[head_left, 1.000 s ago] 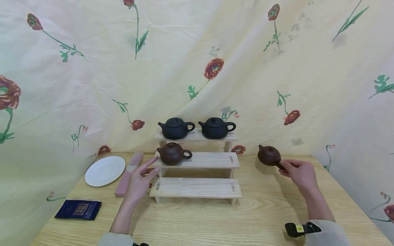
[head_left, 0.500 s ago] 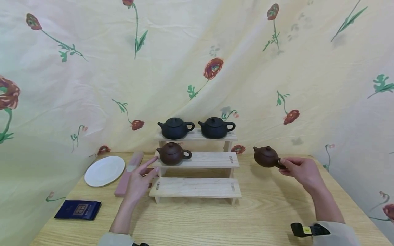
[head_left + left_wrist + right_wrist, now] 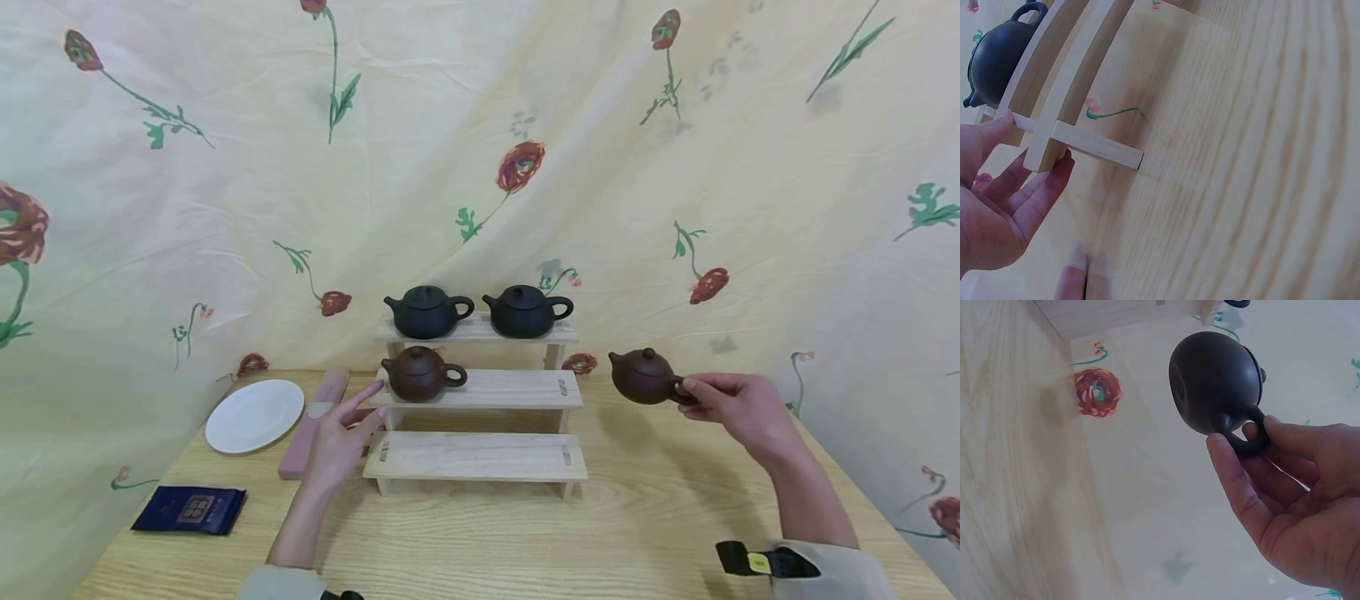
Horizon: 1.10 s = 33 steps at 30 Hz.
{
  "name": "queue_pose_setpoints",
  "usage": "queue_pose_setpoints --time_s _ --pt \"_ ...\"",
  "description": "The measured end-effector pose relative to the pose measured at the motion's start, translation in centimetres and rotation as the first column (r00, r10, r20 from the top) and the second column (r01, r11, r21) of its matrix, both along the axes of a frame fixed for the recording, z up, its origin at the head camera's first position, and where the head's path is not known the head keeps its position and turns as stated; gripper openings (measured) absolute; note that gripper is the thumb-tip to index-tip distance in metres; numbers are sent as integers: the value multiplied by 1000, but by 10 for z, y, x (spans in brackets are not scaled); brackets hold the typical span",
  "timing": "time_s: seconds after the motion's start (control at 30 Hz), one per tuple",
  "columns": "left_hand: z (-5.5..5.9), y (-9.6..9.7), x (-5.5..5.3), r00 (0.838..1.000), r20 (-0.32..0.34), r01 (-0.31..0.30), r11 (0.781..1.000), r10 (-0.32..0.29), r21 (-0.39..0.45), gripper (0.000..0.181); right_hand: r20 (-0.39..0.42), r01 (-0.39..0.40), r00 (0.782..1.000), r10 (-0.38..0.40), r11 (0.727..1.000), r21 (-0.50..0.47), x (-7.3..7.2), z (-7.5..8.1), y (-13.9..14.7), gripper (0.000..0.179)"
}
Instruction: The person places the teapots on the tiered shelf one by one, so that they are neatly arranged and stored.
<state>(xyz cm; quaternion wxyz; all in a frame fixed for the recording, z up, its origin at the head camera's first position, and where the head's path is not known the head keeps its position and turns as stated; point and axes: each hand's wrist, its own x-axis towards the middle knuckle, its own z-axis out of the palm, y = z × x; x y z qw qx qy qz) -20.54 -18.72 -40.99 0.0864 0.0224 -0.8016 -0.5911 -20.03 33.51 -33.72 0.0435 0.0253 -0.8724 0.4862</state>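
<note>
My right hand [image 3: 738,412] pinches a dark brown teapot [image 3: 643,377] by its loop handle, holding it in the air right of the wooden stand, spout to the left. In the right wrist view thumb and fingers close on the handle of the teapot [image 3: 1216,381]. My left hand [image 3: 337,437] grips the left end of the three-tier wooden stand [image 3: 517,389] at the middle tier, with the thumb below the index finger. Another brown teapot [image 3: 417,373] stands on that tier's left side. Two black teapots [image 3: 424,313] sit side by side on the top tier.
A white plate [image 3: 255,417] and a long pink box [image 3: 303,437] lie left of the stand. Nearer me is a dark blue packet [image 3: 190,510]. A flowered cloth [image 3: 480,167] hangs behind the wooden table [image 3: 465,550].
The right hand has moved the brown teapot a little left and up, and the teapot now sits more level. My left hand keeps its place at the stand.
</note>
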Motion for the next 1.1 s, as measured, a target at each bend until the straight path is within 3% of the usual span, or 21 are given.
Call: queue_pose_setpoints --time_s 0.37,0.7,1.1 --pt "0 -2 -1 1000 -1 -3 1000 3 -1 46 24 -51 998 51 999 -6 3 13 -10 43" --pt "0 -2 -1 1000 -1 -9 1000 9 -10 46 9 -107 994 106 994 24 7 28 -35 43" --pt "0 0 0 1000 -8 8 1000 -8 1 45 -19 -157 987 157 988 3 3 30 -63 36"
